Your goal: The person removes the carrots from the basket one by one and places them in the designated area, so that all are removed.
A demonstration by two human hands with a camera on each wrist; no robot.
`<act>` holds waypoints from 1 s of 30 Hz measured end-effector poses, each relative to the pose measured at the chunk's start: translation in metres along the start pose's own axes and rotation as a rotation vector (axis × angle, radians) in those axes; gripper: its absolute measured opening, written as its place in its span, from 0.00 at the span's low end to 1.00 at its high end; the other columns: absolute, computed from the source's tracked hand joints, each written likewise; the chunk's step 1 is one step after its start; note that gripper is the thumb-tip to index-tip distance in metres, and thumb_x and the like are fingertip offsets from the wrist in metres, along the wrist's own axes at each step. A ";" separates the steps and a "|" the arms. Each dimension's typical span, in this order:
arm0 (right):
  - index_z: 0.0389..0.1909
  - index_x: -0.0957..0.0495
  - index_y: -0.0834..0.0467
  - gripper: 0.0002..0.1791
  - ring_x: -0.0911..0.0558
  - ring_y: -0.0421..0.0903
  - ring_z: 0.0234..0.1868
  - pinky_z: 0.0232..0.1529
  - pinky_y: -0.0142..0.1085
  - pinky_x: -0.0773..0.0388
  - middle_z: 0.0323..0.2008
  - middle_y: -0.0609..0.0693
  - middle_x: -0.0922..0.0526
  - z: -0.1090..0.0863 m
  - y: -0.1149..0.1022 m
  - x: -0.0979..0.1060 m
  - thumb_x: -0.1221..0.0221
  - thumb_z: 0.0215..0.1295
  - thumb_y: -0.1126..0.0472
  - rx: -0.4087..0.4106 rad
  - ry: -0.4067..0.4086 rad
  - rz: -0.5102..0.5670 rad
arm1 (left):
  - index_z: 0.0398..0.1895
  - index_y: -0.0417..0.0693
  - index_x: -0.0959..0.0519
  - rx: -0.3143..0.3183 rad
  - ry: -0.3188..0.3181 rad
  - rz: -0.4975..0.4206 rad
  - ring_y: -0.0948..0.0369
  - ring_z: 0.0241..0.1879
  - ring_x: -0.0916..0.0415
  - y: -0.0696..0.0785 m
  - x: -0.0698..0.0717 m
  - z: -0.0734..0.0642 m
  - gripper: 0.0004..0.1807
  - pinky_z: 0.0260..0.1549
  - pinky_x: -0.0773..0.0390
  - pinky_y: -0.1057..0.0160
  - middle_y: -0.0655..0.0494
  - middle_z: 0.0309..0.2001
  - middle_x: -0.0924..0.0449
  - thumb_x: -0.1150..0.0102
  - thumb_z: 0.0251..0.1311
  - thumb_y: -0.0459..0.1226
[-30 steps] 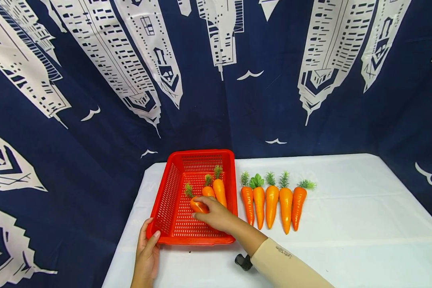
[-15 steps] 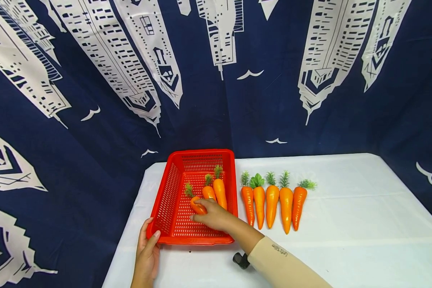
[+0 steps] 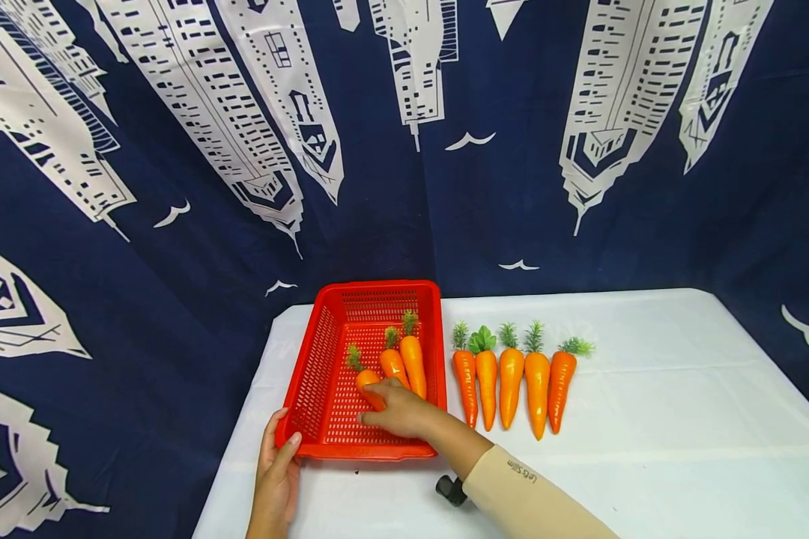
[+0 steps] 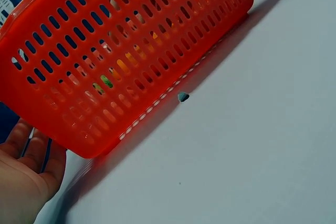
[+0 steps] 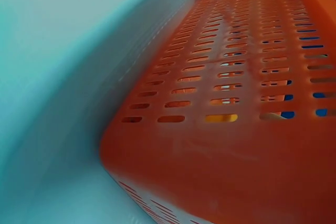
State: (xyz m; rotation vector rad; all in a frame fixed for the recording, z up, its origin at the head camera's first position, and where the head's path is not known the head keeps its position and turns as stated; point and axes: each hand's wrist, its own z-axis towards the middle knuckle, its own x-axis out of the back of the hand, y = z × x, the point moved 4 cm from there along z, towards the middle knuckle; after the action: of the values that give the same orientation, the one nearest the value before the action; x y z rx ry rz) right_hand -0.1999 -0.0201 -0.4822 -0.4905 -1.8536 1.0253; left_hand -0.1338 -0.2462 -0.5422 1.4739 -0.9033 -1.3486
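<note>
My left hand [image 3: 276, 471] holds the near left corner of a red perforated plastic basket [image 3: 350, 451], thumb outside on the rim. In the left wrist view, the fingers of this hand [image 4: 29, 169] reach under the same corner. Inside the basket my right hand [image 3: 401, 408] is over the leftmost carrot [image 3: 367, 380], fingertips touching it and thumb apart from it. The lower end of that carrot is hidden by the hand. Beside it lie a second carrot [image 3: 392, 364] and a longer third carrot [image 3: 412, 359], all with green tops pointing away. The right wrist view shows mostly the basket's outer wall [image 5: 220, 156].
Right of the basket, several carrots [image 3: 510, 382] lie in a row on the white tablecloth [image 3: 674, 404], tops away. A black object [image 3: 450, 490] shows by the right sleeve. A dark blue curtain [image 3: 404, 232] with white buildings hangs behind. A small dark speck [image 4: 182, 96] lies near the basket.
My right hand has slid slightly toward me along the leftmost carrot, which stays in place and shows more of its length. The left hand and basket have not moved.
</note>
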 end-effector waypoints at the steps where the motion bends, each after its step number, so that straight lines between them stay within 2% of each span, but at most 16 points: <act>1: 0.72 0.31 0.55 0.37 0.30 0.61 0.70 0.69 0.59 0.32 0.73 0.61 0.37 0.000 0.000 0.000 0.35 0.64 0.46 0.001 -0.002 -0.002 | 0.76 0.48 0.46 0.004 0.000 0.000 0.65 0.63 0.29 0.000 0.000 0.000 0.29 0.58 0.24 0.71 0.56 0.72 0.42 0.54 0.76 0.31; 7: 0.69 0.28 0.57 0.36 0.28 0.62 0.68 0.67 0.59 0.30 0.71 0.62 0.35 -0.001 0.001 -0.004 0.35 0.64 0.46 -0.004 -0.016 -0.056 | 0.77 0.48 0.47 0.016 0.001 0.000 0.64 0.63 0.29 0.000 0.000 0.000 0.30 0.58 0.23 0.71 0.55 0.72 0.42 0.55 0.76 0.31; 13: 0.66 0.25 0.59 0.33 0.25 0.59 0.66 0.68 0.55 0.30 0.69 0.61 0.32 -0.001 0.001 -0.005 0.35 0.64 0.48 -0.008 -0.032 -0.110 | 0.77 0.49 0.47 0.024 0.011 0.000 0.64 0.64 0.29 -0.001 0.001 0.001 0.30 0.59 0.24 0.70 0.56 0.73 0.43 0.54 0.76 0.31; 20: 0.62 0.22 0.59 0.27 0.21 0.54 0.59 0.66 0.50 0.27 0.60 0.57 0.25 -0.002 -0.002 -0.005 0.35 0.65 0.51 0.012 -0.040 -0.173 | 0.77 0.49 0.47 0.033 0.015 0.002 0.63 0.64 0.30 -0.002 0.000 0.002 0.30 0.59 0.24 0.70 0.56 0.73 0.43 0.54 0.75 0.32; 30: 0.58 0.18 0.57 0.21 0.25 0.55 0.66 0.69 0.48 0.29 0.63 0.56 0.25 -0.002 -0.002 -0.007 0.36 0.66 0.55 0.050 -0.070 -0.212 | 0.77 0.49 0.47 0.028 0.021 -0.002 0.64 0.63 0.29 -0.002 0.000 0.001 0.30 0.58 0.24 0.71 0.56 0.73 0.42 0.54 0.75 0.31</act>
State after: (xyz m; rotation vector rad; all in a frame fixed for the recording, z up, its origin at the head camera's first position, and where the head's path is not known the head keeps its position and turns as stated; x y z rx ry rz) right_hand -0.1949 -0.0252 -0.4843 -0.2254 -1.8917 0.9530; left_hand -0.1352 -0.2460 -0.5438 1.5079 -0.9109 -1.3249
